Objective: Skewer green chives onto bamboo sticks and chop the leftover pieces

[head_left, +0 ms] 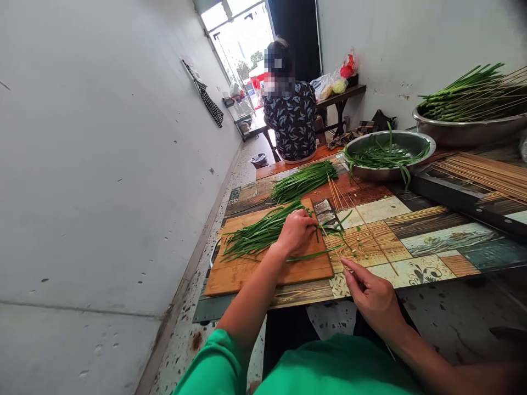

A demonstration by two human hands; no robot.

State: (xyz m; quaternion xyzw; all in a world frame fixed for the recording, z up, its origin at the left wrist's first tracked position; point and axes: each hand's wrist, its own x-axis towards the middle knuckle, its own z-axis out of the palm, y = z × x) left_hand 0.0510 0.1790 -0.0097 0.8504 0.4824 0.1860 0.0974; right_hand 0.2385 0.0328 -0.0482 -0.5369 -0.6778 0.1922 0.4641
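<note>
Cutting board [234, 278], chives [257, 235] beneath left hand [297, 229]

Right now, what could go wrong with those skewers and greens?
The skewer in the right hand points towards the left hand and might prick it. A loose skewer lies near the edge of the table and could roll off. Leaves drooping over the metal bowl may slip out.

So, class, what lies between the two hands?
In the head view, a thin skewer runs from the right hand toward the left hand, with loose green leaves beside it.
</note>
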